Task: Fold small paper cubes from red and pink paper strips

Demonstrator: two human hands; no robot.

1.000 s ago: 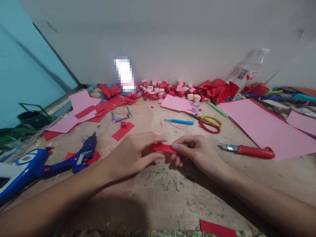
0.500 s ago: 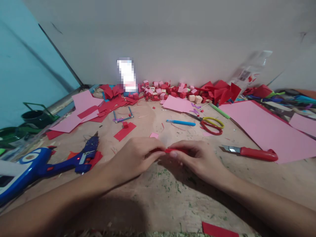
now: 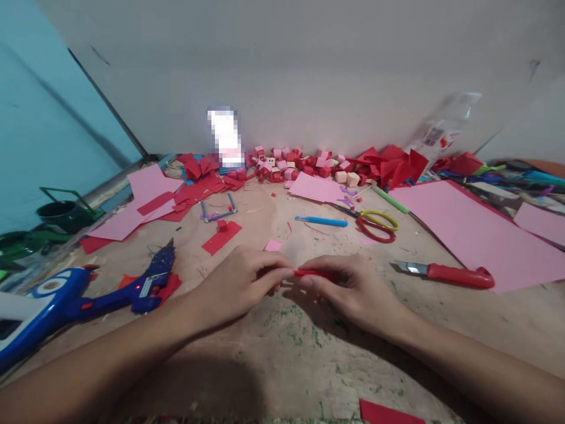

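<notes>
Left hand (image 3: pixel 241 282) and right hand (image 3: pixel 348 285) meet low over table (image 3: pixel 286 353), fingers curled, pinching red strip (image 3: pixel 311 273) between fingertips; strip mostly hidden by fingers. Knife (image 3: pixel 445 274) just right of right hand. Scissors (image 3: pixel 375 224) and blue pen (image 3: pixel 321 221) beyond hands. Glue gun (image 3: pixel 145 282) left of left hand. Small pink scrap (image 3: pixel 272 245) just beyond left hand. Big pink sheet (image 3: pixel 481 235) far right. Cubes (image 3: pixel 300 165) heaped along white wall (image 3: pixel 309 70). Worn, speckled tabletop, paper scraps everywhere.

Blue glue gun (image 3: pixel 148 284), red-handled knife (image 3: pixel 450 274), scissors (image 3: pixel 373 224), blue pen (image 3: pixel 321 221), pink sheet (image 3: pixel 477 235), paper cubes (image 3: pixel 300 165)
</notes>
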